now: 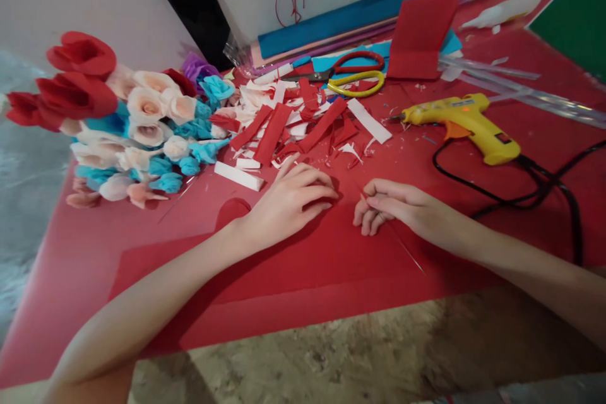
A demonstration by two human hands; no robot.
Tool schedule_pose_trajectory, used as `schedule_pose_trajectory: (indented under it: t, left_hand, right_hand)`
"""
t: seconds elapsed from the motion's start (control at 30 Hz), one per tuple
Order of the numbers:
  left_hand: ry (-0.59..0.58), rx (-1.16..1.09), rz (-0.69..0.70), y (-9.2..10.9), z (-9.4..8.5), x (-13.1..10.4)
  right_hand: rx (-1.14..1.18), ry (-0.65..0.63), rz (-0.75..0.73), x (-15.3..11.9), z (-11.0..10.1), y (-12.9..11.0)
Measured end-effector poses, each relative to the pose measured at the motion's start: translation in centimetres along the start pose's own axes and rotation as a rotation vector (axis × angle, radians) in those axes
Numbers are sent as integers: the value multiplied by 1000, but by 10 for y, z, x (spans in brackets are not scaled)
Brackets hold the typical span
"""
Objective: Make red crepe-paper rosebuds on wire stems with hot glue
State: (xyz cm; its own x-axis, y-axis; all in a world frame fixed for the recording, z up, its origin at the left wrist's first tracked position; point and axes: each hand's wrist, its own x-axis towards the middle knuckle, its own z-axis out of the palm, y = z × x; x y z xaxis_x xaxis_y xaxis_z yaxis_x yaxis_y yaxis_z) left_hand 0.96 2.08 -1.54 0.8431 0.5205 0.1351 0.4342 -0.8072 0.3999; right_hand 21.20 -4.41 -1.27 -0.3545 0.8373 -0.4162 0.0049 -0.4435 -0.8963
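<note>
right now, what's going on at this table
A person's right hand holds a thin stick in its fingers, while the left hand is over a red sheet. Paper flowers are heaped to the left. Scissors and cut scraps lie beyond the hands, a yellow glue gun to the right.

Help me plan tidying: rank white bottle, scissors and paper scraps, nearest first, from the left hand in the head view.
From the left hand:
1. Paper scraps, just beyond it.
2. Scissors, farther back, rightward.
3. White bottle, far right, back.
</note>
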Motion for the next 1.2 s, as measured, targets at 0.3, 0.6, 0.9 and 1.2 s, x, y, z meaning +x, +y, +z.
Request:
schedule_pose_trajectory:
  t: [0.3, 0.6, 0.9, 1.2]
  left_hand:
    - [32, 8, 55, -2, -1, -1]
    - [5, 14, 17, 1, -3, 0]
    - [16, 41, 16, -1, -3, 0]
    - [31, -14, -51, 3, -5, 1]
  right_hand:
    - [-7, 9, -1, 0, 1, 0]
    - [-10, 1, -12, 0, 0, 2]
    - [-19, 3, -7, 0, -1, 1]
    - [-37, 8, 9, -1, 1, -1]
